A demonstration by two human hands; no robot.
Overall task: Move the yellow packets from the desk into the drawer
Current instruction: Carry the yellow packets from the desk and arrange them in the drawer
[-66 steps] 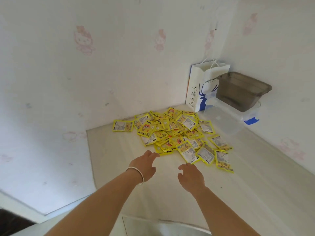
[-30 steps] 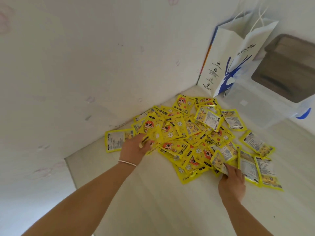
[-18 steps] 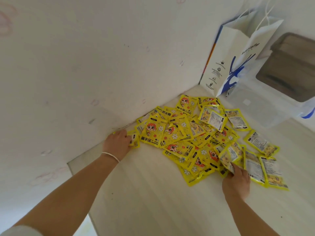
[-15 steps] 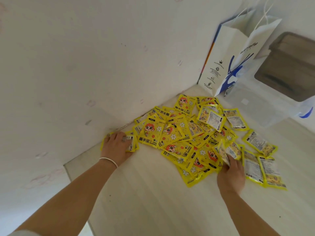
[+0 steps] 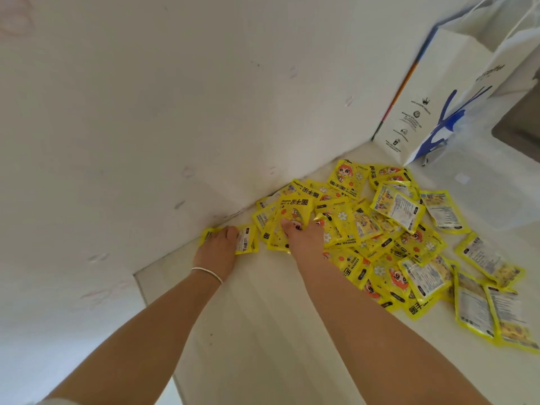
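In the head view, the left hand [image 5: 217, 249] is lying at frame centre with fingers [image 5: 230, 230] flat, pressing a lone packet [image 5: 245, 239] onto the worktop [image 5: 263, 331]. The right hand [image 5: 304, 239] is curling its fingers into the yellow packets [image 5: 380, 229] heaped centre-right, gripping one.

White wall [image 5: 146, 112] on the left and back, papered, with faint pink cartoon prints and a few small dark scuffs. It meets a pale wood-grain desk [image 5: 263, 331] top in a corner. White paper shopping bag [image 5: 438, 92] with blue logo and rope handles stands upright in that corner, against the wall. Clear plastic storage box [image 5: 496, 182] just beside it, far right. Soft, even daylight; no hard shadows.
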